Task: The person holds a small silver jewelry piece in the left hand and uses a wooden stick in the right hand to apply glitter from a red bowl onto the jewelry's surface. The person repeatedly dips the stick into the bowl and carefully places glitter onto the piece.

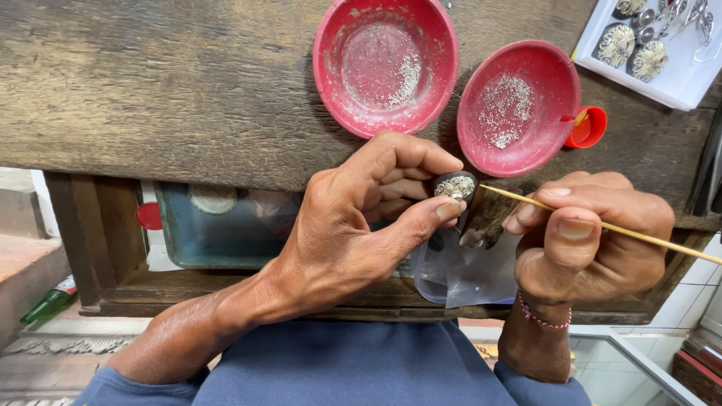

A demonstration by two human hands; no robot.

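A worker's left hand (361, 218) pinches a small oval silver ornament (454, 186) between thumb and curled fingers at the frame's centre, while the right hand (590, 237), fingers closed narrow, grips a thin yellow stick (639, 234) whose tip meets the ornament. Beyond, on the worn wooden bench (150, 83), sit two red bowls (385, 64) (517, 107) of tiny silver granules; a white tray (677, 79) of finished filigree pieces lies upper right

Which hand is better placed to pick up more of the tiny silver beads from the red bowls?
Probably the right hand: it holds the thin stick and lies just below the nearer red bowl. The left hand is occupied pinching the small round ornament.
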